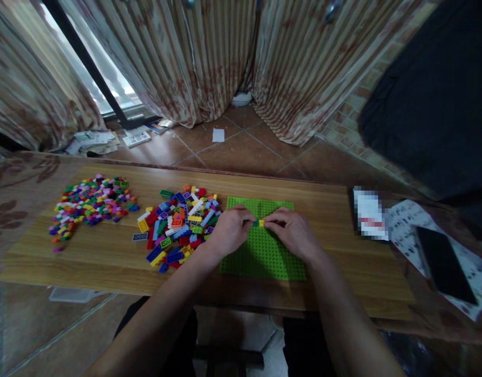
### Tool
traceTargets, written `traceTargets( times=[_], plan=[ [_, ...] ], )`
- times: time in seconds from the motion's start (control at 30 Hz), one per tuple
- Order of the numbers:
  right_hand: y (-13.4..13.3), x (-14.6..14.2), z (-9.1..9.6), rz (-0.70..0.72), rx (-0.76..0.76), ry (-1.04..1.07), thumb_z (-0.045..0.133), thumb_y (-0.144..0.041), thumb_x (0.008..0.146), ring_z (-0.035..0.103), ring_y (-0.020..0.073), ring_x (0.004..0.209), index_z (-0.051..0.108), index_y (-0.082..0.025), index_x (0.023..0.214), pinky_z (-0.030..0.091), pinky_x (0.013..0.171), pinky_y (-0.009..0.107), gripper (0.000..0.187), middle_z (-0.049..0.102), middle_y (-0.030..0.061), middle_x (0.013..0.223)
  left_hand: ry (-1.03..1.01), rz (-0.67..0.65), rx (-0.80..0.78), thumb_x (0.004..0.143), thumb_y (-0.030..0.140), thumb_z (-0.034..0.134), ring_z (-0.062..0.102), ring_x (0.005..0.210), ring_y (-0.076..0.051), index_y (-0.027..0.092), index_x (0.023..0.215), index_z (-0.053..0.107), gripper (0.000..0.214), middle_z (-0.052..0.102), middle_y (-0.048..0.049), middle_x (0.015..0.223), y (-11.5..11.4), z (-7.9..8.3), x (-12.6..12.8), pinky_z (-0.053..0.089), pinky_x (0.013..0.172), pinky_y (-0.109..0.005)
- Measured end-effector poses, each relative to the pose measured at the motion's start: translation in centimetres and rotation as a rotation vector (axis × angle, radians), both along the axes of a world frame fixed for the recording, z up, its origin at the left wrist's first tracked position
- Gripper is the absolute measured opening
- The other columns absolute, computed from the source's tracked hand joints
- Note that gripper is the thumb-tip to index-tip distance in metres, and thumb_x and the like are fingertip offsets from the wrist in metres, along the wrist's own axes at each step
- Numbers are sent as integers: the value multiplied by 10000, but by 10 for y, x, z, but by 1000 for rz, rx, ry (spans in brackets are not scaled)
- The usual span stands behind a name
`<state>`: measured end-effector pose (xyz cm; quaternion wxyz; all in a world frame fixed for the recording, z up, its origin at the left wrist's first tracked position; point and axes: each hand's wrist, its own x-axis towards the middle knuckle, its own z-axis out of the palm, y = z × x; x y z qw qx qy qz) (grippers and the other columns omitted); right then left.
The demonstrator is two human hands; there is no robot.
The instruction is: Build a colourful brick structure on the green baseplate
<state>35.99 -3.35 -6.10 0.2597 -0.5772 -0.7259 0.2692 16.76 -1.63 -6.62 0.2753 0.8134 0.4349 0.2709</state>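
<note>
A green studded baseplate (pixel 260 256) lies flat on the wooden table (pixel 107 262). Over its middle my left hand (pixel 230 230) and my right hand (pixel 291 230) meet, fingers pinched closed. Between the fingertips sit small bricks (pixel 259 223), one green on the left-hand side and one yellow on the right-hand side, touching each other just above the plate. To the left of the plate lies a pile of larger mixed-colour bricks (pixel 178 225). Farther left is a second pile of small coloured pieces (pixel 89 204).
A black phone (pixel 445 264) rests on a printed sheet (pixel 476 272) at the table's right end, beside a blurred card (pixel 369 214). Patterned curtains (pixel 186 57) hang behind, with papers (pixel 93 141) on the tiled floor. A dark cloth (pixel 433 99) hangs at the upper right.
</note>
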Motion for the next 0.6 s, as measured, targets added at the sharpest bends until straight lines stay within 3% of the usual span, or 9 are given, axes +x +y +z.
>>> traceTargets(
  times=[0.6],
  plan=[
    [5, -1, -2, 11, 23, 18, 648, -219, 814, 602, 161, 760, 743, -233, 810, 459, 735, 317, 96, 654, 17, 797, -9, 5, 6, 783, 25, 552, 615, 711, -126, 171, 755, 710, 216, 659, -13, 761, 7, -2, 2, 475, 684, -227]
  ],
)
